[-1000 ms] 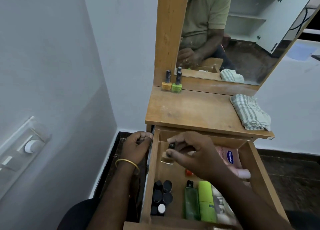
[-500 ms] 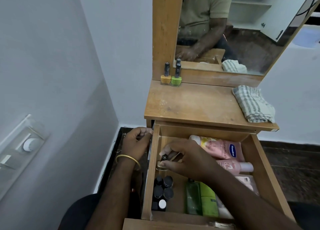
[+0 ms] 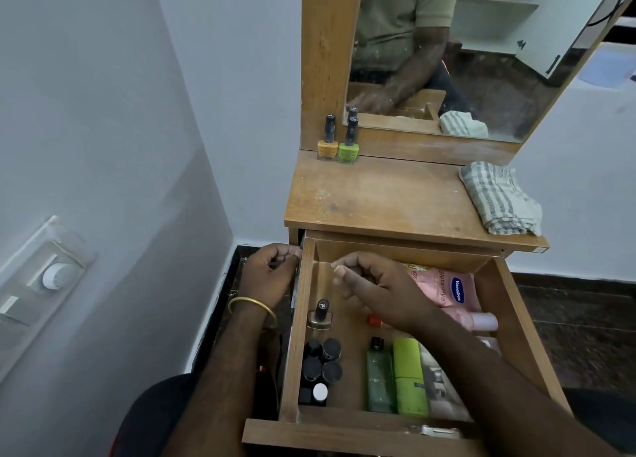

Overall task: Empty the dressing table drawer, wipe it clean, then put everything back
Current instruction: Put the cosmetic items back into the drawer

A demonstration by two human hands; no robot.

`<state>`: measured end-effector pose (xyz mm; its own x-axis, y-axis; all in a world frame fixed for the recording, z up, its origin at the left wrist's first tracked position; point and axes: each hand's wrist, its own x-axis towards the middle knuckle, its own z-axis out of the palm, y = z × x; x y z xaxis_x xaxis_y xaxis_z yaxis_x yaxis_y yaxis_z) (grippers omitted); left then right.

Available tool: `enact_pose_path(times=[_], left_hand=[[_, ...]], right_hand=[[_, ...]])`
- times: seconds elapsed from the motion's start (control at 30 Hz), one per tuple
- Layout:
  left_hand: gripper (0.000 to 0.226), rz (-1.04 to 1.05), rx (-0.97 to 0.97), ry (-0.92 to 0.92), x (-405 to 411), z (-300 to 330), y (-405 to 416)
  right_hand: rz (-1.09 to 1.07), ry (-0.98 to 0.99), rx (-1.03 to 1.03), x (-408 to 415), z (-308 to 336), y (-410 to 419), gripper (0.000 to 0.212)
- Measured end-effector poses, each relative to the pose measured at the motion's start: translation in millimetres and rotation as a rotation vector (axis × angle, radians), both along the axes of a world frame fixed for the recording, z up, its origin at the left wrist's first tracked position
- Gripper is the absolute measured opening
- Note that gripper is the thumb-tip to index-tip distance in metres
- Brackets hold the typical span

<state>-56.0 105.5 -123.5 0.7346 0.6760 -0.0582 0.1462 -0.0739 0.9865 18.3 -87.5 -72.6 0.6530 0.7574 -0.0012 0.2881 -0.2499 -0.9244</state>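
The wooden drawer [image 3: 516, 322] is pulled out below the dressing table top [image 3: 378, 198]. A clear nail polish bottle [image 3: 320, 315] with a black cap stands upright at the drawer's left side, beside several black-capped bottles [image 3: 321, 363]. Further right lie a green bottle [image 3: 378, 374], a lime tube [image 3: 409, 377] and pink Vaseline tubes [image 3: 447, 291]. My right hand [image 3: 382, 291] hovers empty above the drawer's back, fingers loosely curled. My left hand [image 3: 272, 274] grips the drawer's left wall. Orange [image 3: 327, 146] and green [image 3: 348, 148] nail polish bottles stand on the table top.
A striped cloth [image 3: 499, 198] lies on the right of the table top. A mirror [image 3: 464, 60] rises behind it. A white wall with a switch plate [image 3: 44, 281] is on the left. The floor is dark on both sides.
My right hand carried the clear nail polish bottle down, set it upright in the drawer's left side, let go and lifted away toward the back. My left hand stayed put.
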Motion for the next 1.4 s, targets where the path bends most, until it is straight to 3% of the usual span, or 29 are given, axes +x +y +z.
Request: enact_pose_path(times=[0.23,0.5,0.67,1.0,1.2,1.3,1.4], left_hand=[[0.009,-0.010,-0.005,0.001,0,-1,1],[0.010,-0.003,0.015,0.006,0,0,1],[0.008,0.004,0.021,0.006,0,0,1],[0.008,0.002,0.019,0.006,-1,0,1],[0.007,0.002,0.002,0.003,-1,4,0],[0.006,0.003,0.008,0.003,-2,3,0],[0.005,0.008,0.003,-0.006,-1,3,1]], right_hand=[[0.161,0.092,-0.232,-11,-9,4,0.033],[0.187,0.150,-0.237,-12,-7,2,0.031],[0.210,0.174,-0.256,-15,-6,0,0.044],[0.261,0.153,-0.280,-19,2,0,0.030],[0.253,0.179,-0.259,-19,2,2,0.040],[0.205,0.080,-0.202,-19,4,2,0.040],[0.040,-0.243,-0.041,-21,19,5,0.026]])
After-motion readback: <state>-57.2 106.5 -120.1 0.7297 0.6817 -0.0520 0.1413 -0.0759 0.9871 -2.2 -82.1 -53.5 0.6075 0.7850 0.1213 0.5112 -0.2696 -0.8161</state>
